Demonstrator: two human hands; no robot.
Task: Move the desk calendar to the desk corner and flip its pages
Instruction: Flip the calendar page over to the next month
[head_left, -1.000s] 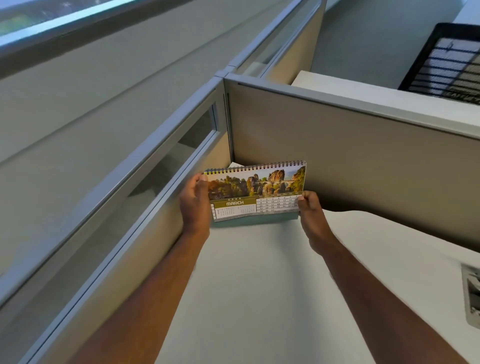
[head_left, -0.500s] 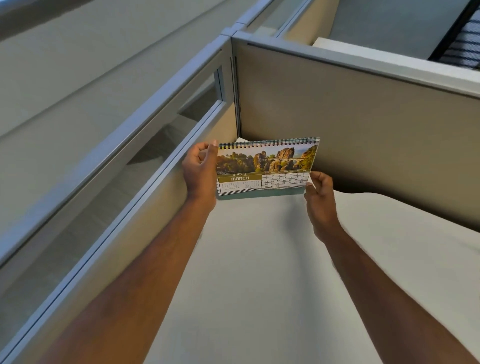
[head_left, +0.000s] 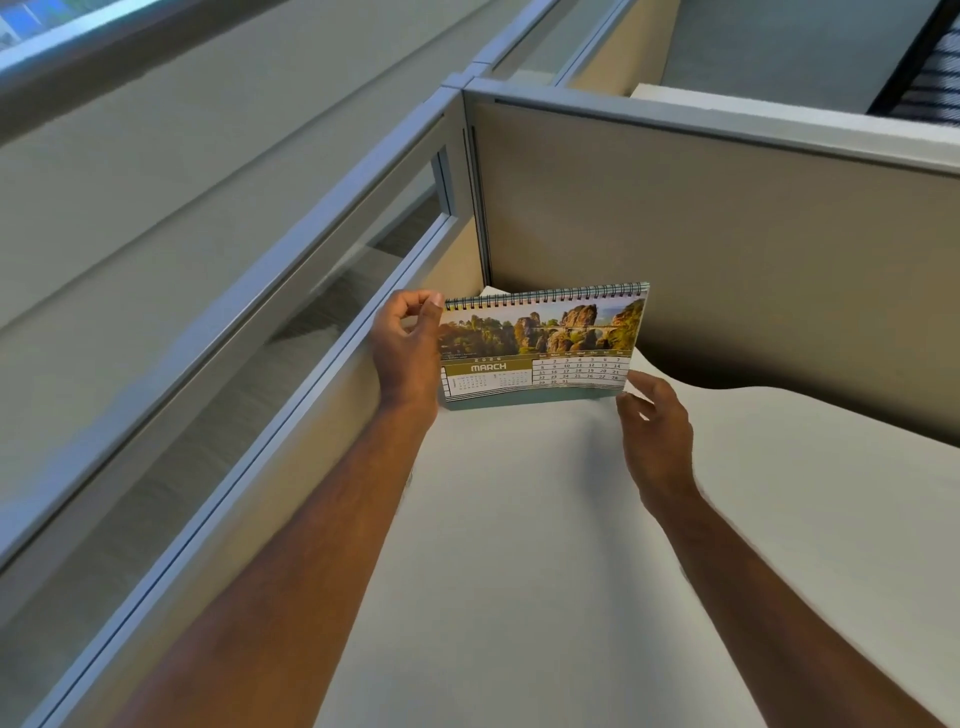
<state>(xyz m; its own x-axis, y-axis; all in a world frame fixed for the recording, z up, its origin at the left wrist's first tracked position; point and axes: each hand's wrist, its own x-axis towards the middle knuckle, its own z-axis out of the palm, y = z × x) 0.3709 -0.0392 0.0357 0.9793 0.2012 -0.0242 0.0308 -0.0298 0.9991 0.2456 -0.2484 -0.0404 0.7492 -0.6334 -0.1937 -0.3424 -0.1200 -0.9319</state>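
A spiral-bound desk calendar (head_left: 540, 343) stands upright on the white desk (head_left: 519, 519), in the far corner where two partitions meet. It shows a March page with a rocky landscape photo. My left hand (head_left: 408, 353) grips its left edge, thumb on the front near the spiral. My right hand (head_left: 657, 426) is at the lower right corner, its fingertips pinching the bottom corner of the front page. The calendar's back is hidden.
A beige partition with a glass strip (head_left: 311, 322) runs along the left. Another beige partition (head_left: 727, 249) closes the back. A black mesh object (head_left: 930, 67) sits beyond it at top right.
The calendar has stayed in the corner. My left thumb has moved onto its front near the spiral. My right hand's fingers have loosened and shifted to the page's lower right corner.
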